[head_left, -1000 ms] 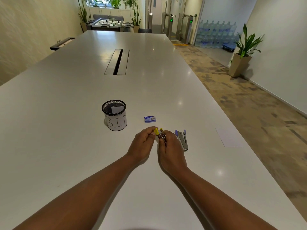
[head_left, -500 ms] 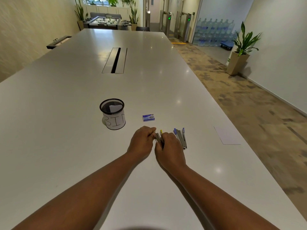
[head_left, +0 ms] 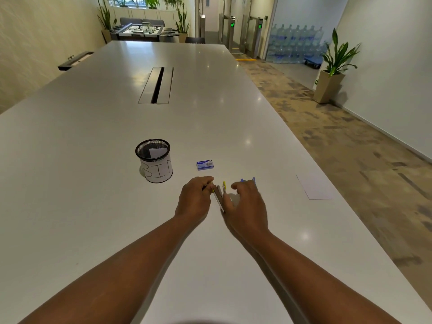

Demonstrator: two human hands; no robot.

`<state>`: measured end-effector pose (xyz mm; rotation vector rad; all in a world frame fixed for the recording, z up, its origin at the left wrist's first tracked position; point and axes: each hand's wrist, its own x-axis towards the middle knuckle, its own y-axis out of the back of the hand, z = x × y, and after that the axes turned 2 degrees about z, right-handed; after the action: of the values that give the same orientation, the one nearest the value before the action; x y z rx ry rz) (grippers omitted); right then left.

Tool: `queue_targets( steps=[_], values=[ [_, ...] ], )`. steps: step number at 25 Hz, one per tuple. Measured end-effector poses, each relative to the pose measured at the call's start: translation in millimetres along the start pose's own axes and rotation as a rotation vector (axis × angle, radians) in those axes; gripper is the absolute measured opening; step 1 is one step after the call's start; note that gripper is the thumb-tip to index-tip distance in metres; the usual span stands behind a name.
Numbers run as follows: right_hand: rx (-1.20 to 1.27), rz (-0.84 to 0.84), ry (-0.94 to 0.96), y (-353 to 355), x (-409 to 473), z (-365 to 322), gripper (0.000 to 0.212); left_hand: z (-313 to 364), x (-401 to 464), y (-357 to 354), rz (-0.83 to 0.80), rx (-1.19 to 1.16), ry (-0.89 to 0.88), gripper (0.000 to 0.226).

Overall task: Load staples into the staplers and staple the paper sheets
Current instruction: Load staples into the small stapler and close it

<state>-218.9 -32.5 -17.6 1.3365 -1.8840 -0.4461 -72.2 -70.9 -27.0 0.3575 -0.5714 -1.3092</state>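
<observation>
A small yellow stapler [head_left: 220,195] lies opened on the white table [head_left: 93,183] between my hands. My left hand [head_left: 195,199] grips its left end with curled fingers. My right hand [head_left: 247,204] hovers just right of it, fingers loosely curled and apart from the stapler, holding nothing I can see. A blue stapler [head_left: 248,180] lies behind my right hand, mostly hidden by it. The blue staple box [head_left: 205,165] sits a little farther back. A white paper sheet [head_left: 314,187] lies near the table's right edge.
A black mesh cup [head_left: 154,160] labelled BIN stands to the left of the staple box with a paper scrap inside. A cable slot [head_left: 156,85] runs along the table's middle farther back. The floor drops off beyond the right edge.
My right hand has let go of the yellow stapler and moved right, in front of the blue stapler. My left hand still holds the yellow stapler, now lying open.
</observation>
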Motion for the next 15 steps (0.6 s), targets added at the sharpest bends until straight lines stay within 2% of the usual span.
queue_targets(
  steps=[3,7,10,13,15],
  values=[
    [-0.126,0.091,-0.027,16.9,13.8,13.5,0.027,-1.1,-1.5,0.5,0.016,-0.005,-0.069,0.021],
    [-0.175,-0.054,-0.162,26.6,24.0,30.3,0.038,2.7,-5.5,3.4,0.051,-0.036,-0.125,0.015],
    [-0.108,-0.081,-0.167,28.2,23.3,38.0,0.012,7.0,-11.2,5.8,0.069,-0.046,-0.159,0.016],
    [0.123,-0.062,-0.300,35.3,25.2,38.7,0.007,22.0,-15.9,2.4,0.095,-0.068,-0.175,0.020],
    [0.462,-0.079,-0.464,44.2,28.7,34.2,0.008,42.9,-14.8,-3.0,0.071,-0.178,-0.118,0.022]
  ],
)
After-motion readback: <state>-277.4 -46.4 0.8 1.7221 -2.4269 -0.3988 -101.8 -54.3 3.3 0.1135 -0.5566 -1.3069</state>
